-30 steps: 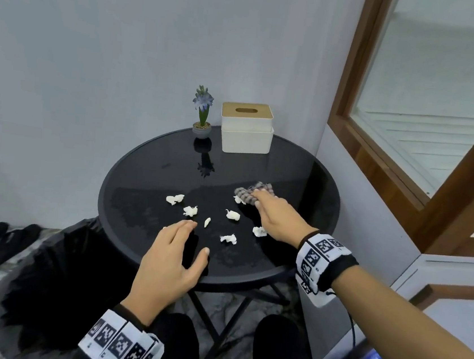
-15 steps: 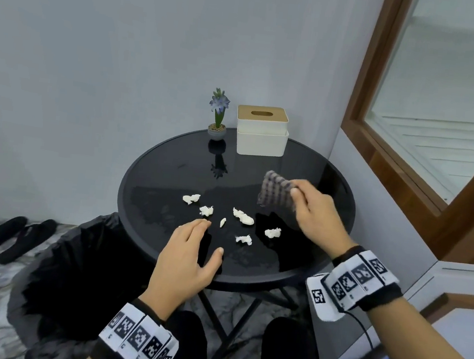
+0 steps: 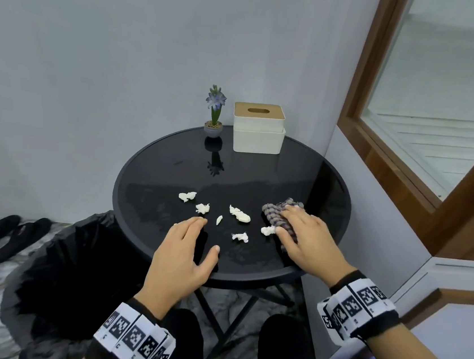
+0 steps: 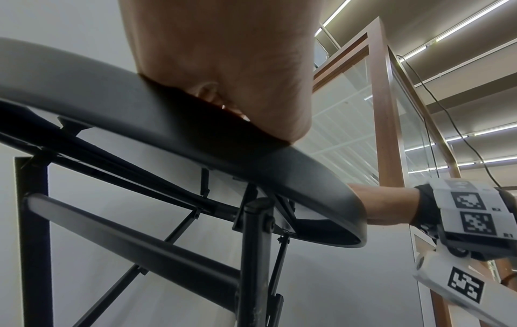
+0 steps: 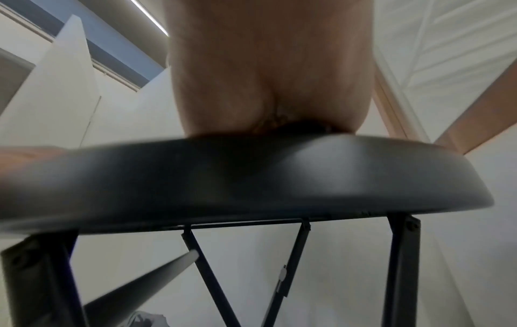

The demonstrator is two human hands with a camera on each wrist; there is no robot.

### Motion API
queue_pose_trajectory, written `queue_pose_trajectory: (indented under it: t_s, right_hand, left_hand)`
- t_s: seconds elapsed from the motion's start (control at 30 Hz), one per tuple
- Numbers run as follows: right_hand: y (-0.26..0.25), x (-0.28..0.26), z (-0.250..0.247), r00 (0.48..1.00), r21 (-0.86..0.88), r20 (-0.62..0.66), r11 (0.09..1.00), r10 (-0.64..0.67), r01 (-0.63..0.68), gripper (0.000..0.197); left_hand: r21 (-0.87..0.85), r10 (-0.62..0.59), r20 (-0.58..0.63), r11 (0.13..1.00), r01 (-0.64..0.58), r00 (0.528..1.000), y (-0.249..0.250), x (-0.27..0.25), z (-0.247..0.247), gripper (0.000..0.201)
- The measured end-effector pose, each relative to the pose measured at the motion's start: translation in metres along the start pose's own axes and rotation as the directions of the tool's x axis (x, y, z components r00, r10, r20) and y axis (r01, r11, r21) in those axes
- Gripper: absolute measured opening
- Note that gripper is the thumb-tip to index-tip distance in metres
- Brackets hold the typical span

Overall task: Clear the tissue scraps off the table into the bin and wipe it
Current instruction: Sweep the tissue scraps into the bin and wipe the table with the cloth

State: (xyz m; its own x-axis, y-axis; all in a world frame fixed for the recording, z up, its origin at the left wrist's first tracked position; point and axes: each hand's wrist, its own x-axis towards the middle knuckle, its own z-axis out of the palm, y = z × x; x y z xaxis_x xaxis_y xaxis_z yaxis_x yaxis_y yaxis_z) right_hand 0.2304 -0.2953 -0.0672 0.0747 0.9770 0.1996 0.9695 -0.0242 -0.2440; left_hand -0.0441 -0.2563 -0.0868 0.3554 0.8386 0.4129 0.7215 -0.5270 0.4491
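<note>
- Black and glossy, the round surface (image 3: 303, 181) is carrying six white tissue scraps (image 3: 239, 214) scattered across its near-middle part.
- The right hand (image 3: 308, 240) is lying flat on a checked grey cloth (image 3: 277, 213), its fingers straight and pressing the cloth down onto the surface at the right; this grip is spread wide rather than curled.
- The cloth is showing beyond the fingertips and along the thumb side of the hand, the rest being hidden under the palm.
- One scrap (image 3: 267, 230) is lying just beside the cloth's left edge, touching or nearly touching the thumb; I cannot tell which.
- The other scraps are lying to the left of that hand, between the two hands, apart from one another.
- The left hand (image 3: 183, 261) is resting at the near edge of the surface, fingers relaxed and reaching forward, thumb spread out, holding nothing.
- Its fingertips (image 3: 200, 221) are sitting near the small scrap (image 3: 219, 220) and just below another (image 3: 202, 208), without touching either.
- From the left wrist view, the heel of the left hand (image 4: 223, 66) is bearing on the rim of the surface (image 4: 307, 172); the scraps are hidden there.
- From the right wrist view, the right hand (image 5: 265, 77) is pressing down over the rim (image 5: 251, 177), blurred.
- A bin (image 3: 51, 270) lined with a black bag is standing on the floor just left of the surface, below its edge.
- A white tissue box (image 3: 258, 128) and a small potted flower (image 3: 215, 112) are standing at the far side.
</note>
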Motion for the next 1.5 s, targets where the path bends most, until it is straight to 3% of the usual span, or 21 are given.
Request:
queue_pose_trajectory:
  t_s: [0.13, 0.3, 0.43, 0.63, 0.77, 0.83, 0.9, 1.0, 1.1, 1.23, 1.4, 1.5]
  right_hand:
    - [-0.009, 0.001, 0.003, 0.998, -0.005, 0.055, 1.000, 0.020, -0.020, 0.052]
    - [-0.037, 0.004, 0.016, 1.000, 0.017, -0.007, 0.999, 0.027, -0.027, 0.044]
    - [-0.064, 0.005, 0.031, 0.995, 0.059, -0.069, 0.996, 0.069, -0.065, 0.063]
    - [-0.111, 0.008, 0.041, 0.996, 0.111, -0.072, 0.992, 0.060, -0.051, 0.049]
    - [-0.127, 0.012, 0.040, 0.997, 0.199, -0.069, 0.979, -0.028, 0.041, 0.036]
    - [-0.125, 0.013, 0.033, 0.995, 0.337, -0.102, 0.941, 0.019, 0.016, 0.025]
    - [-0.117, 0.015, 0.024, 0.987, 0.489, -0.090, 0.870, 0.130, -0.070, 0.026]
    - [-0.099, 0.018, 0.009, 0.968, 0.563, -0.142, 0.821, 0.205, -0.091, 0.027]
    - [-0.081, 0.018, -0.010, 0.952, 0.505, -0.221, 0.860, 0.212, -0.074, 0.027]
    - [-0.067, 0.018, -0.016, 0.958, 0.287, -0.246, 0.955, 0.145, -0.070, 0.031]
    - [-0.076, -0.003, 0.012, 0.992, 0.075, -0.101, 0.995, 0.080, -0.072, 0.027]
    - [-0.070, -0.006, 0.027, 0.998, -0.014, -0.057, 1.000, -0.004, 0.003, 0.044]
  left_hand:
    - [-0.005, -0.005, -0.004, 1.000, 0.005, 1.000, 0.003, 0.001, 0.001, 0.056]
    - [-0.014, -0.001, -0.009, 1.000, 0.001, 1.000, 0.002, 0.001, 0.000, 0.058]
    - [-0.015, 0.005, -0.010, 1.000, -0.005, 1.000, 0.003, 0.001, 0.000, 0.058]
    - [-0.001, 0.011, 0.007, 1.000, -0.011, 1.000, 0.003, 0.001, -0.001, 0.059]
    - [0.008, 0.020, 0.011, 1.000, -0.020, 1.000, 0.001, 0.002, -0.003, 0.056]
    - [0.005, 0.022, 0.019, 1.000, -0.023, 1.000, 0.000, 0.001, -0.005, 0.056]
    - [0.001, 0.018, 0.023, 1.000, -0.018, 1.000, -0.003, 0.001, -0.007, 0.057]
    - [-0.016, -0.026, 0.030, 1.000, 0.027, 0.999, -0.011, -0.001, -0.011, 0.062]
    - [-0.010, -0.054, 0.048, 0.998, 0.055, 0.997, -0.019, -0.004, -0.014, 0.063]
    - [-0.008, -0.057, 0.062, 0.998, 0.057, 0.997, -0.024, -0.003, -0.015, 0.064]
    - [0.008, -0.042, 0.061, 0.999, 0.042, 0.997, -0.024, -0.002, -0.013, 0.065]
    - [0.069, -0.030, 0.032, 0.997, 0.028, 0.999, -0.031, -0.002, -0.013, 0.070]
